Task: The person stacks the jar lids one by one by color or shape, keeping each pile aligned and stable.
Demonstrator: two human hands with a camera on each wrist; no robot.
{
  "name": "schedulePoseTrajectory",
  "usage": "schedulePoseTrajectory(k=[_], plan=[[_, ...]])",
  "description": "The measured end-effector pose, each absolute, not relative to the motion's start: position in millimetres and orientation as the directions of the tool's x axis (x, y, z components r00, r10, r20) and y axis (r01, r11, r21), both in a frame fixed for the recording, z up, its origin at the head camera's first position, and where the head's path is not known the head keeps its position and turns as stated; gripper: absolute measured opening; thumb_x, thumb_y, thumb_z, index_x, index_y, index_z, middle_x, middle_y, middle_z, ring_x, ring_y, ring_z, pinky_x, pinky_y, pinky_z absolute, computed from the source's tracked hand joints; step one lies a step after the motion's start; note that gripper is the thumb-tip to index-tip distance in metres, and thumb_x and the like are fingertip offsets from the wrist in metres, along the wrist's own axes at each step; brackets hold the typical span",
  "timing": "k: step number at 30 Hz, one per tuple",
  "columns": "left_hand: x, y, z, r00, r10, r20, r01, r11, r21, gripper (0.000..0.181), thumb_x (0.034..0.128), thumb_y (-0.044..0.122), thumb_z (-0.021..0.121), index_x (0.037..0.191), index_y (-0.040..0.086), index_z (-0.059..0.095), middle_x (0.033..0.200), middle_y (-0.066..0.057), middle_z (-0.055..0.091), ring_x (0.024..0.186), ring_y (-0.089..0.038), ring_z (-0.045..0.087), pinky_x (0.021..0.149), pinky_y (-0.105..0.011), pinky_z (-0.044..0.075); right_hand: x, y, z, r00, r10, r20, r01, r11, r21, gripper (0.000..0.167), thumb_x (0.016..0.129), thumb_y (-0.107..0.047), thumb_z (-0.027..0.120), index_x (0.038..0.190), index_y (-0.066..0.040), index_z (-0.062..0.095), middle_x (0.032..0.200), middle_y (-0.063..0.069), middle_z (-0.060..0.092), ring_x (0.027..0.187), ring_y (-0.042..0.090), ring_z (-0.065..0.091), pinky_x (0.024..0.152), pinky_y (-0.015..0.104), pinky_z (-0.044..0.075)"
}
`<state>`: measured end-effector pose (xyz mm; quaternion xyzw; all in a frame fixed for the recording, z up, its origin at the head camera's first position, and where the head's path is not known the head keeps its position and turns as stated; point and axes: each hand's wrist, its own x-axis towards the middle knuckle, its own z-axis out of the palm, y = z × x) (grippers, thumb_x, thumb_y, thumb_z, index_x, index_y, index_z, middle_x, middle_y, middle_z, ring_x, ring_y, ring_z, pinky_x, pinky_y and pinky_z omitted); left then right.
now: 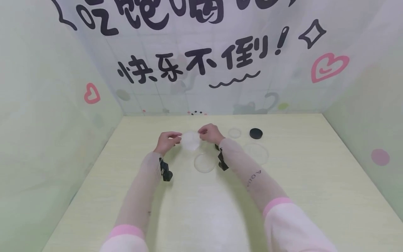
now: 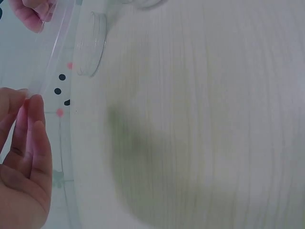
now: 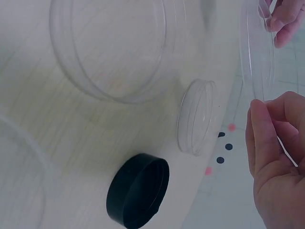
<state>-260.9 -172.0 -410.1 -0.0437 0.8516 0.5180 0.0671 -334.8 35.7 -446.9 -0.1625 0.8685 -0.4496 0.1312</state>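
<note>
A person's two hands at a pale wood-grain table (image 1: 195, 217), with a transparent round dish (image 1: 190, 140) raised above the surface near its far edge, between the hands. The left hand (image 1: 167, 141) pinches the dish's left edge between thumb and fingers; the right hand (image 1: 210, 133) pinches the opposite edge in like manner. In both wrist views the dish appears nearly edge-on against the printed backdrop (image 1: 195, 94). On the table, a clear round dish (image 1: 204, 172) lies just nearer the person than the held one. To the right of the right hand are a small clear dish (image 1: 234, 137) and, beside but apart from it, a black round lid (image 1: 256, 133), its hollow side visible in the right wrist view. A faint, larger clear disc (image 1: 268, 154) lies nearer the person than these two, partly hidden by the right sleeve (image 1: 248, 171).
</note>
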Motion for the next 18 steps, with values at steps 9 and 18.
schedulePoseTrajectory(k=[9, 18], plan=[[-272, -141, -409, -0.989, 0.012, -0.15, -0.126, 0.484, 0.866, 0.025, 0.0827, 0.013, 0.06, 0.107, 0.009, 0.063, 0.096, -0.008, 0.059, 0.083, -0.02, 0.062, 0.073, -0.03, 0.048, -316, 71, -416, -0.916, -0.401, -0.015, -0.225, 0.543, -0.809, 0.026, 0.08, -0.002, 0.057, 0.105, 0.003, 0.062, 0.097, 0.016, 0.062, 0.085, 0.025, 0.061, 0.072, 0.03, 0.051], [-276, -105, -409, -0.997, 0.06, -0.038, 0.0, 0.539, 0.842, 0.025, 0.0776, 0.006, 0.059, 0.102, 0.007, 0.065, 0.087, -0.009, 0.063, 0.081, -0.027, 0.063, 0.066, -0.027, 0.047, -291, 103, -389, -0.937, -0.347, -0.049, -0.183, 0.604, -0.776, 0.028, 0.082, 0.0, 0.053, 0.108, 0.008, 0.058, 0.104, 0.021, 0.059, 0.094, 0.029, 0.058, 0.077, 0.031, 0.049]])
